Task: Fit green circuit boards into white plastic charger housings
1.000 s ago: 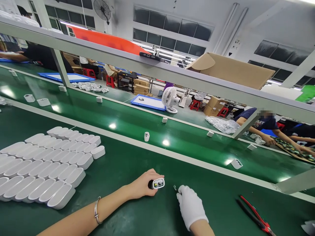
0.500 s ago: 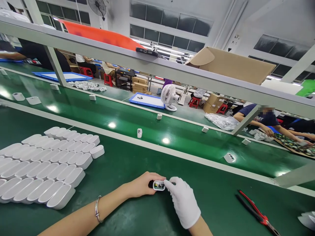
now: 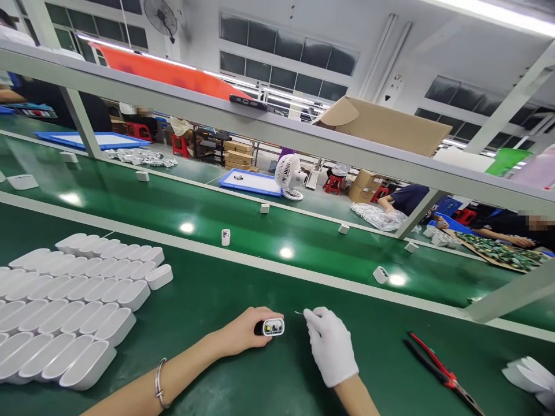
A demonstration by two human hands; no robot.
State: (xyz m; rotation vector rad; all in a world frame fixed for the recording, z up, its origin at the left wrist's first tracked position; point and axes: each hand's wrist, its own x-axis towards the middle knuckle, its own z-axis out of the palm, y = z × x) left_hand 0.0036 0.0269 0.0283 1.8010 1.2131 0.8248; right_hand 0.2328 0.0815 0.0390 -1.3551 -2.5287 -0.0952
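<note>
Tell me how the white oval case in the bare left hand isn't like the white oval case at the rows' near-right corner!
The held case has small yellow and dark parts inside; the corner case shows only a plain pale oval face. The held case is in the bare left hand, while the corner case sits on the green table. Both are white with rounded ends.

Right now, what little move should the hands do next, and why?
Perhaps bring the right hand closer to the white casing: that hand pinches a thin piece, apart from the casing, which the left hand holds, open end showing.
</note>
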